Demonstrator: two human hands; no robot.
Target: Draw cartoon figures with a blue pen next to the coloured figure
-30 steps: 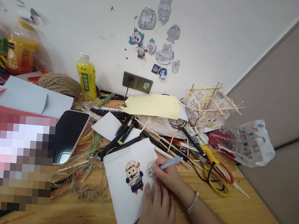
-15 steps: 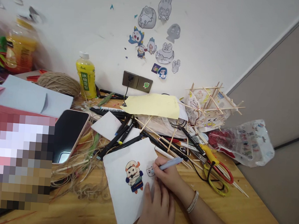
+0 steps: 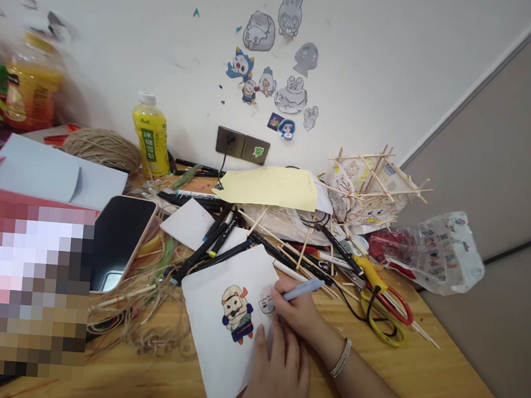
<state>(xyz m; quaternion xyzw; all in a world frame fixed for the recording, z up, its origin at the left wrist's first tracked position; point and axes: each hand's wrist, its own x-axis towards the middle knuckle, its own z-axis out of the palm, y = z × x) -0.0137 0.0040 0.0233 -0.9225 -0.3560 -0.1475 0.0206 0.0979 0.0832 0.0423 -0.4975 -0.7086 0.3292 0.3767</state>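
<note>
A white sheet of paper (image 3: pixel 215 367) lies tilted on the wooden table in front of me. It carries a coloured cartoon figure (image 3: pixel 237 314) and, to its right, a small outlined face drawing (image 3: pixel 266 303). My right hand (image 3: pixel 294 305) is closed around a light blue pen (image 3: pixel 303 289), its tip end down by the small drawing and partly hidden by the fingers. Below it, my left hand (image 3: pixel 279 372) lies flat with fingers stretched out across the right edge of the paper. A silvery bracelet (image 3: pixel 341 357) is on the right wrist.
Black markers (image 3: pixel 223 235) and thin wooden sticks (image 3: pixel 305 245) crowd the space behind the paper. Scissors (image 3: pixel 370 275) lie to the right. A phone (image 3: pixel 121 243), tangled twine (image 3: pixel 158 331) and a yellow drink bottle (image 3: pixel 150 135) are on the left. Yellow paper (image 3: pixel 266 187) rests near the wall.
The view has shifted very slightly. Both hands stay in nearly the same place on the paper, the right still holding the pen at the small drawing.
</note>
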